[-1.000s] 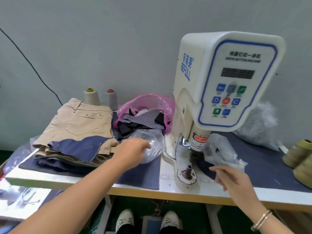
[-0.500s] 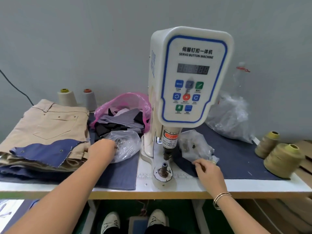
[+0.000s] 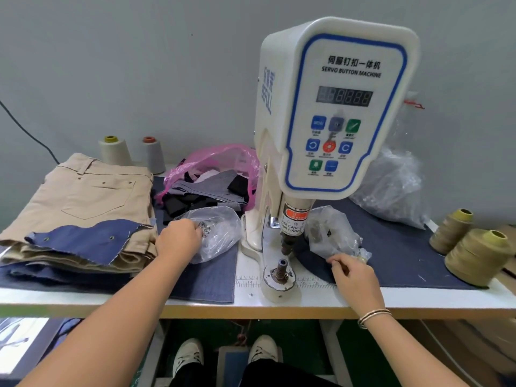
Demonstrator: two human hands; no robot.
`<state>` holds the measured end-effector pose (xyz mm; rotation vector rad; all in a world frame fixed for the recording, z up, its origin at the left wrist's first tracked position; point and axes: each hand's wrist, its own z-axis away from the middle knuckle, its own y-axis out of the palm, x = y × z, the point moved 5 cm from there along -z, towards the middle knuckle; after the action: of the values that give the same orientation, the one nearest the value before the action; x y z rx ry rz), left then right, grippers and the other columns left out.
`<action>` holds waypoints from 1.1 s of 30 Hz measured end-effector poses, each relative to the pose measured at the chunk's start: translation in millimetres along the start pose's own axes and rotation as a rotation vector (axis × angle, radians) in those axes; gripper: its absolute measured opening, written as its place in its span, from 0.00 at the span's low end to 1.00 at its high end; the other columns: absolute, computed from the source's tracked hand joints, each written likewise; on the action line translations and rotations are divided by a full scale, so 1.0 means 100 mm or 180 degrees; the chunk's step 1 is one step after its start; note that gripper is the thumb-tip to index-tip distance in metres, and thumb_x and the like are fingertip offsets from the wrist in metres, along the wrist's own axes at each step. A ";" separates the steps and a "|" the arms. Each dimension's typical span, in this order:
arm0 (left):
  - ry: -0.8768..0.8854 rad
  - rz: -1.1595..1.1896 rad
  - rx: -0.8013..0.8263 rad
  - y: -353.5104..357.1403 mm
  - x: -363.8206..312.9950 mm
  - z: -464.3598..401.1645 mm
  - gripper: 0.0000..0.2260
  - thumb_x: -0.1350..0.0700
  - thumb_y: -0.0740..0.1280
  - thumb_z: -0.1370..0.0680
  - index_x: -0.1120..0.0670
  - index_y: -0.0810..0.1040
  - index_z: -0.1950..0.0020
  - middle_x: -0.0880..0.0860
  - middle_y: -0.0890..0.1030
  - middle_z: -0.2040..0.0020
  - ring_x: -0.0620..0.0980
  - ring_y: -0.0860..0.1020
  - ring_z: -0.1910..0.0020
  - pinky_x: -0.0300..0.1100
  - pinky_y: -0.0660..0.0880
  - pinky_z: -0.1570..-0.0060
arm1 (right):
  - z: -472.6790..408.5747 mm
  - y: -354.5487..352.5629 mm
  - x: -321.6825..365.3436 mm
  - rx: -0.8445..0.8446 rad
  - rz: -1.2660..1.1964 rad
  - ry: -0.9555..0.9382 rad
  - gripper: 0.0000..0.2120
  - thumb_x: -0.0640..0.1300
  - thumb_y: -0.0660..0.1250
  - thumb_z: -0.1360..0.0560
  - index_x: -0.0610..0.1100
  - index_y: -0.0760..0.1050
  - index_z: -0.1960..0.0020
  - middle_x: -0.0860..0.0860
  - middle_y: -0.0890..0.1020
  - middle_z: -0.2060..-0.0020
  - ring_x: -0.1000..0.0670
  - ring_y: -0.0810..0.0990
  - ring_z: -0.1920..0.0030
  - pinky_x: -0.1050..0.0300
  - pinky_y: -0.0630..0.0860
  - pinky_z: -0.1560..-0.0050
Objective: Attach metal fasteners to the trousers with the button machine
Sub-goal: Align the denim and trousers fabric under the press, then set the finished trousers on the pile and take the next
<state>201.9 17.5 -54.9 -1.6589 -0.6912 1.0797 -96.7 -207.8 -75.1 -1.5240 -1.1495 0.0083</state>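
though near hands (image 3: pixel 178 241), trousers (image 3: pixel 83 208) leftward

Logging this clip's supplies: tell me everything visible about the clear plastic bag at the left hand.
The clear plastic bag is thin, crinkled and see-through, lying slumped on the blue denim cloth just left of the button machine. Small silvery metal fasteners show inside near its mouth. The left hand reaches into that opening, fingers at the fasteners. A pink bag of fabric scraps sits behind it.

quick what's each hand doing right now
Left hand: fingers in the clear bag, pinching metal fasteners.
Right hand: pinching something small, cannot tell what.
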 end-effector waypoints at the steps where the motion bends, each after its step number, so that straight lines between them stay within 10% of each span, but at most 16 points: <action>1: 0.0007 -0.0003 0.0024 0.00 0.00 -0.02 0.10 0.52 0.62 0.21 0.53 0.81 0.52 0.56 0.81 0.50 0.58 0.78 0.50 0.43 0.70 0.58 | 0.00 0.00 0.00 -0.0011 0.0009 0.0005 0.08 0.42 0.64 0.23 0.50 0.81 0.54 0.59 0.78 0.65 0.63 0.73 0.66 0.71 0.62 0.69; 20: 0.0137 0.0983 -0.0275 0.02 0.07 0.05 0.11 0.44 0.69 0.25 0.50 0.76 0.61 0.50 0.80 0.62 0.50 0.76 0.60 0.43 0.68 0.62 | -0.01 0.02 -0.03 -0.0069 0.0002 0.0046 0.07 0.42 0.65 0.24 0.50 0.81 0.55 0.56 0.80 0.65 0.59 0.74 0.66 0.68 0.66 0.68; 33: 0.0369 0.1799 -0.0364 -0.04 0.11 0.09 0.04 0.59 0.68 0.24 0.51 0.78 0.58 0.48 0.81 0.62 0.47 0.80 0.66 0.46 0.76 0.61 | 0.00 0.00 -0.02 -0.0003 -0.0009 0.0065 0.07 0.42 0.65 0.24 0.49 0.82 0.53 0.54 0.81 0.63 0.55 0.75 0.65 0.63 0.67 0.67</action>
<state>199.2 31.7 -55.8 -2.0638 -0.2067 1.3357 -97.9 -208.7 -76.4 -1.5200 -1.1356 -0.0094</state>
